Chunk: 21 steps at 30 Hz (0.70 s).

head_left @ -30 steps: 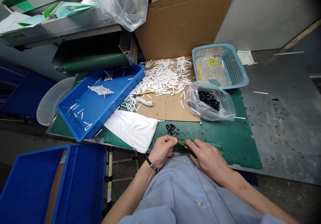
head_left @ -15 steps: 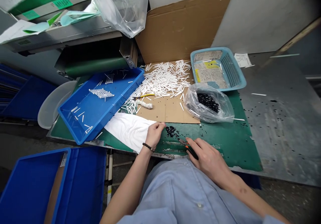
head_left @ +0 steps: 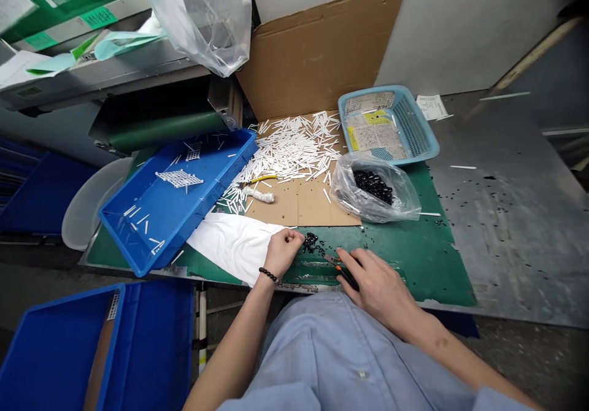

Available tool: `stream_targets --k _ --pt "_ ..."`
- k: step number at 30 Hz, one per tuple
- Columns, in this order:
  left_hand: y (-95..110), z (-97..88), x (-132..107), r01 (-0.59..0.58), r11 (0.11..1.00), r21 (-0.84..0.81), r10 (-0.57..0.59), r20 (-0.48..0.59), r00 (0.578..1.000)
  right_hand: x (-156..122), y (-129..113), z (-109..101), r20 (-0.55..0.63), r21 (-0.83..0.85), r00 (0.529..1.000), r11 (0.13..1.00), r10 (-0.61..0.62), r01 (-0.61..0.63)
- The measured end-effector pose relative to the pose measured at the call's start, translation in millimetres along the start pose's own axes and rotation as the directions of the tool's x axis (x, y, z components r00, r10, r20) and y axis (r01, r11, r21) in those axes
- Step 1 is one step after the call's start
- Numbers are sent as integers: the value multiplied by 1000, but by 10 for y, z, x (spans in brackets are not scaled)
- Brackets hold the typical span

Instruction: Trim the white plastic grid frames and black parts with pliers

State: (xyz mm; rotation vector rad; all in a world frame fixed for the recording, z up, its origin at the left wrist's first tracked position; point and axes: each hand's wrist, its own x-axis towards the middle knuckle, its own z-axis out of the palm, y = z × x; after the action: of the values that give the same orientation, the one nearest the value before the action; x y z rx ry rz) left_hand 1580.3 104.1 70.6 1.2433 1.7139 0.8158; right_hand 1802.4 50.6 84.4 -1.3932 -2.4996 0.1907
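Note:
My right hand (head_left: 375, 279) is wrapped around a pair of small cutting pliers (head_left: 343, 271) with black and orange handles. Their jaws point left, towards a small pile of shiny black pieces (head_left: 311, 243) on the green mat. At the left side of that pile, my left hand (head_left: 283, 251) is closed with its fingertips pinched together. A dark spot shows between those fingers, too small to name. Under and beside the left wrist lies a white cloth (head_left: 230, 242). A clear plastic bag (head_left: 405, 199) full of similar black pieces (head_left: 373, 184) stands open beyond the right hand.
Many white sticks (head_left: 294, 147) cover a cardboard sheet (head_left: 308, 205), with a yellow-handled tool (head_left: 262, 179) among them. To the left is a blue tray (head_left: 138, 248) holding white grids (head_left: 179, 179). A light blue basket (head_left: 430, 144) sits behind the bag. Blue crates (head_left: 156, 337) stand lower left.
The camera view has shifted slightly. My left fingers have curled in more, beside the black pile. The pliers remain in my right hand, close to the same spot.

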Motion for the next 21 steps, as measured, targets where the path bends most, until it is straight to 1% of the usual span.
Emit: stream_targets --k 1,2,4,5,6,7,9,11,14,21 --pt "42 11 -54 73 987 -141 -66 53 996 7 -3 -6 -1 -7 1000 1000 -4 4" --pt "82 24 -115 159 949 -271 -127 129 983 14 -5 -10 0 -12 1000 1000 -8 8" --pt "152 54 -242 330 829 -451 -208 299 931 26 -9 -12 4 -25 1000 1000 -11 11" --pt "177 70 -301 393 769 -504 -222 367 904 32 -11 -12 7 -30 1000 999 -13 14" --pt "195 86 -352 433 720 -543 -222 411 884 36 -12 -11 7 -34 1000 999 -16 16" --pt "206 100 -393 457 683 -570 -220 436 873 40 -14 -10 7 -35 1000 999 -18 19" --pt "211 121 -445 483 638 -600 -220 459 861 43 -17 -8 3 -34 1000 999 -27 27" --pt "205 130 -463 489 621 -613 -223 460 859 41 -19 -7 -3 -34 1000 999 -30 30" --pt "194 125 -461 486 631 -605 -222 460 860 34 -18 -16 3 -43 1000 999 -31 31" --pt "188 67 -454 482 718 -502 -236 476 847 36 -9 -62 94 -71 994 995 -63 70"
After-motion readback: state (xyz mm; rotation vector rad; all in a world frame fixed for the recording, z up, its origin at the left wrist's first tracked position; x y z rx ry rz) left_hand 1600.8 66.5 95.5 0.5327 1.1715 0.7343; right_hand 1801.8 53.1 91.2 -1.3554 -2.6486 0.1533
